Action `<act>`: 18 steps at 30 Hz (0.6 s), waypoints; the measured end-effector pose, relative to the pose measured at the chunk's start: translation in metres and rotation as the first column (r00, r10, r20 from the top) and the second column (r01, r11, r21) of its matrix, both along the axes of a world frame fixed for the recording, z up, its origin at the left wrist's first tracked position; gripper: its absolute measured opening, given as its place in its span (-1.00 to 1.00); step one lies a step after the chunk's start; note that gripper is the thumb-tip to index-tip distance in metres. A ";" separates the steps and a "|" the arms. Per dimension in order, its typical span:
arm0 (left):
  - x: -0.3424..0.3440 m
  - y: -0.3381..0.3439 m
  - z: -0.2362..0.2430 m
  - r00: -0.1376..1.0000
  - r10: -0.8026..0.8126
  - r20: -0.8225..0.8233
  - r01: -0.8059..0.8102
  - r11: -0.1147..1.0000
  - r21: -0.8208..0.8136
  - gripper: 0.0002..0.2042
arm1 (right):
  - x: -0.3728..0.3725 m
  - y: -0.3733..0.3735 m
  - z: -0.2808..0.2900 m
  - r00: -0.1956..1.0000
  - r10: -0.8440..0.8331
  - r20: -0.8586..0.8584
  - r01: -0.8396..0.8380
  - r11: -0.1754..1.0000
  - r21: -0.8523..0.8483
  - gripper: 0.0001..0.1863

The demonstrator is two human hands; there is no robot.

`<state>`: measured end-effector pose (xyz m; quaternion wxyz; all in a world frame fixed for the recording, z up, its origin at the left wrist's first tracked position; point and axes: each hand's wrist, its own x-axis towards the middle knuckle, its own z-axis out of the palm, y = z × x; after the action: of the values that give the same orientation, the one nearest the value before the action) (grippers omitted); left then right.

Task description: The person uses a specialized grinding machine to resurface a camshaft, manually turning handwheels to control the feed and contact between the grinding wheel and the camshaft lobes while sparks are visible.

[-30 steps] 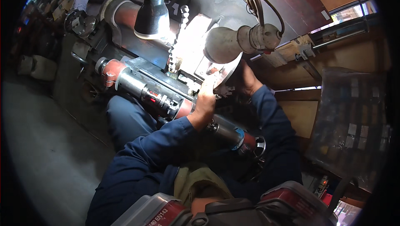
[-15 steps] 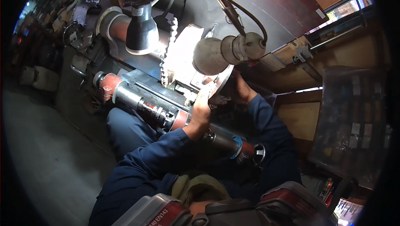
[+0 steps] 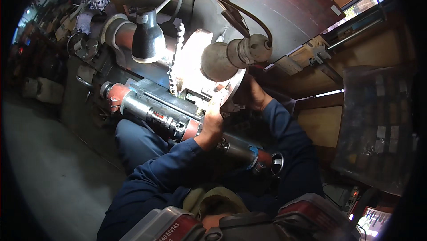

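Note:
Under strong lamp light, my left hand (image 3: 212,124) is raised with its fingers closed at the lower edge of a round metal disc (image 3: 235,85) on a machine. Glare washes out the fingertips. My right hand (image 3: 257,95) is in shadow at the far right side of the disc, its fingers mostly hidden. A pale, round-headed lamp (image 3: 218,61) hangs over the disc and covers part of it. Below my left hand runs a long metal shaft assembly (image 3: 138,106) with red collars, crossing in front of my body.
A dark-shaded lamp (image 3: 149,41) shines from the left, near a segmented coolant hose (image 3: 175,70). Behind stands a large dark red and grey panel (image 3: 284,5). To the right hangs a clear plastic sheet (image 3: 376,125) over shelf-like compartments. Machine parts (image 3: 84,45) crowd the far left.
The view has shifted slightly, so the lamps and back panel sit a little further left. My hands keep nearly the same place at the disc.

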<state>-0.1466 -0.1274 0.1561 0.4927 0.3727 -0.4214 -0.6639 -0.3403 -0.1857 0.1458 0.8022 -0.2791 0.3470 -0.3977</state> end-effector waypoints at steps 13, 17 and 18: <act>-0.005 -0.002 -0.037 0.992 0.008 0.126 0.005 0.994 -0.105 -0.61 | -0.023 -0.011 -0.033 0.968 0.019 -0.249 -0.057 0.988 -0.146 -0.19; -0.006 -0.003 -0.029 0.999 -0.016 -0.033 0.017 1.000 0.018 -0.61 | -0.004 -0.008 0.001 0.986 0.089 0.141 -0.101 0.992 0.079 -0.10; -0.009 -0.005 -0.024 0.997 -0.009 -0.071 0.010 1.000 0.014 -0.61 | -0.010 -0.008 0.001 0.997 0.077 0.031 -0.078 0.997 0.014 -0.11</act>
<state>-0.1554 -0.1328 0.1321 0.5017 0.3505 -0.4003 -0.6821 -0.3501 -0.1937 0.1466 0.8243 -0.2802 0.3265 -0.3680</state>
